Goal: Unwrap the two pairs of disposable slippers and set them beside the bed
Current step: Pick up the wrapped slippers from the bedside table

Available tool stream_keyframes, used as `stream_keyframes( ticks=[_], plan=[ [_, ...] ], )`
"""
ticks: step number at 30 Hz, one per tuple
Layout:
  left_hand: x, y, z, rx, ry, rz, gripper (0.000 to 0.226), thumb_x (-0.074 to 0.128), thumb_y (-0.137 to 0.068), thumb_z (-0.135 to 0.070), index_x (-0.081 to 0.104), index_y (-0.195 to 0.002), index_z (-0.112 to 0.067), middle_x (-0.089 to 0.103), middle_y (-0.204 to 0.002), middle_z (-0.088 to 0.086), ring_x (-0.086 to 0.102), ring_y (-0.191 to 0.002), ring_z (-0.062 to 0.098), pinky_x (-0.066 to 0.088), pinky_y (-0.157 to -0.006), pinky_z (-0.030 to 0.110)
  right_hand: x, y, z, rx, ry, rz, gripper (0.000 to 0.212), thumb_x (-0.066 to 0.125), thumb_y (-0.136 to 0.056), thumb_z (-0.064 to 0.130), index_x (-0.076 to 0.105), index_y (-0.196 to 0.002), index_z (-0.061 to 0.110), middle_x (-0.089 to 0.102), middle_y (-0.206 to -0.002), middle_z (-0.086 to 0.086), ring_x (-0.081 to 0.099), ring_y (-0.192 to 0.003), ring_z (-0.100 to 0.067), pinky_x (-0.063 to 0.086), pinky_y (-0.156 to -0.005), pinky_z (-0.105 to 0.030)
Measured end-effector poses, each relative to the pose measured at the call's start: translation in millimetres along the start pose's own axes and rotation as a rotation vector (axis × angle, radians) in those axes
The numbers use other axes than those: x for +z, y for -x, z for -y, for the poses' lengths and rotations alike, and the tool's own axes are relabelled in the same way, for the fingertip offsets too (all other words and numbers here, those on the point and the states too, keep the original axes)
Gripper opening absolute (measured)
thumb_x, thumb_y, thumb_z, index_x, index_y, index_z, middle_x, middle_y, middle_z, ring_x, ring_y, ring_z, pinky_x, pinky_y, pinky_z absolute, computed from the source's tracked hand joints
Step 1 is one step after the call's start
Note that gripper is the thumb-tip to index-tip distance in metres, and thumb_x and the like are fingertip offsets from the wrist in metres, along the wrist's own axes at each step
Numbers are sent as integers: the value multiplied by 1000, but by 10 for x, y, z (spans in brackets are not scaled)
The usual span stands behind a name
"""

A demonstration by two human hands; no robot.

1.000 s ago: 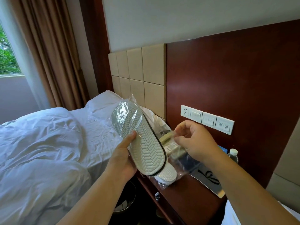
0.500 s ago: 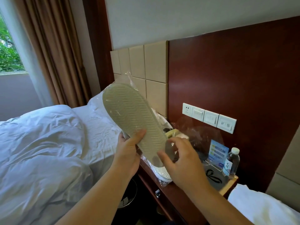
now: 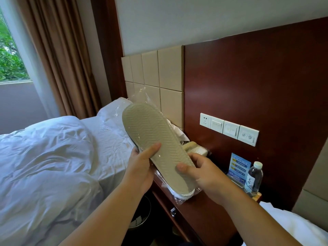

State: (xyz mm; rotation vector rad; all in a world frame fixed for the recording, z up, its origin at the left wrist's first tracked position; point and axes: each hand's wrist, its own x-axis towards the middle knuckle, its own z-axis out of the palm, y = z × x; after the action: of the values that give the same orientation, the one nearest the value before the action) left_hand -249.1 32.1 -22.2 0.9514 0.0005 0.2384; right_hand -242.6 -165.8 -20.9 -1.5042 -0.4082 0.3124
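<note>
A pair of disposable slippers in clear plastic wrap (image 3: 152, 137) is held up over the nightstand, its beige ridged sole facing me. My left hand (image 3: 142, 166) grips its left edge, thumb across the sole. My right hand (image 3: 200, 171) holds the heel end, thumb pressed on the sole. Under the held pair, a second wrapped white pair (image 3: 181, 194) lies on the dark wooden nightstand (image 3: 204, 210). The bed (image 3: 53, 157) with a rumpled white duvet is to the left.
On the nightstand stand a beige telephone (image 3: 193, 148), a blue card holder (image 3: 237, 166) and a water bottle (image 3: 254, 176). Wall switches (image 3: 229, 128) sit on the wooden panel. A waste bin (image 3: 140, 215) is on the floor between bed and nightstand. Curtains and a window are at left.
The wrapped pair has been turned sole-up and lifted. My right hand moved from the plastic near the phone onto the heel end of the pair.
</note>
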Motion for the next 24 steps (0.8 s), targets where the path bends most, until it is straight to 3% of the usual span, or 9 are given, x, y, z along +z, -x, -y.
stream_keyframes(
  ticks=[5,8,11,13,16,21,24],
  plan=[
    [12,-2,-58,-24,-18,-51,73,92,-63,-18,59,-127,-2,65,-124,24,65,-110,41,51,-92,61,-108,73,-52,127,-23,33,47,81,-68,31,67,-109,15,75,-105,-6,72,-95,-26,58,-84,-43],
    [88,41,-7,-37,-5,-24,72,91,-64,-18,59,-127,-4,65,-125,23,65,-111,41,49,-94,63,-85,101,-24,123,-45,22,54,84,-64,36,65,-111,19,76,-102,-1,73,-92,-22,58,-72,-32],
    [157,59,-1,-69,26,-37,81,92,-62,-26,55,-131,-4,63,-127,24,62,-115,43,44,-98,67,-59,105,27,82,-44,31,57,89,-67,36,63,-116,23,76,-104,2,73,-93,-19,57,-73,-30],
    [158,54,-40,-98,72,-76,91,92,-64,-35,48,-137,-5,61,-130,25,57,-120,42,41,-103,63,-69,112,55,78,-41,43,54,88,-69,31,64,-117,21,76,-104,0,73,-93,-20,57,-73,-29],
    [115,26,-99,-100,95,-134,80,85,-74,-29,46,-139,-2,61,-131,25,60,-117,43,53,-88,55,-102,144,67,73,-14,72,46,86,-73,24,66,-114,20,77,-102,-1,74,-91,-20,56,-68,-22],
    [90,1,-141,-111,68,-186,67,83,-74,-20,55,-132,-2,67,-123,21,68,-106,36,58,-80,51,-167,157,77,87,-1,75,42,83,-75,17,67,-113,17,77,-101,-2,74,-90,-20,56,-67,-22],
    [87,0,-195,-121,42,-197,73,83,-74,-25,52,-135,-2,65,-124,19,67,-90,41,56,-55,43,-224,164,117,89,1,95,41,81,-77,13,66,-114,13,77,-103,-4,74,-93,-21,57,-69,-23]
  ],
)
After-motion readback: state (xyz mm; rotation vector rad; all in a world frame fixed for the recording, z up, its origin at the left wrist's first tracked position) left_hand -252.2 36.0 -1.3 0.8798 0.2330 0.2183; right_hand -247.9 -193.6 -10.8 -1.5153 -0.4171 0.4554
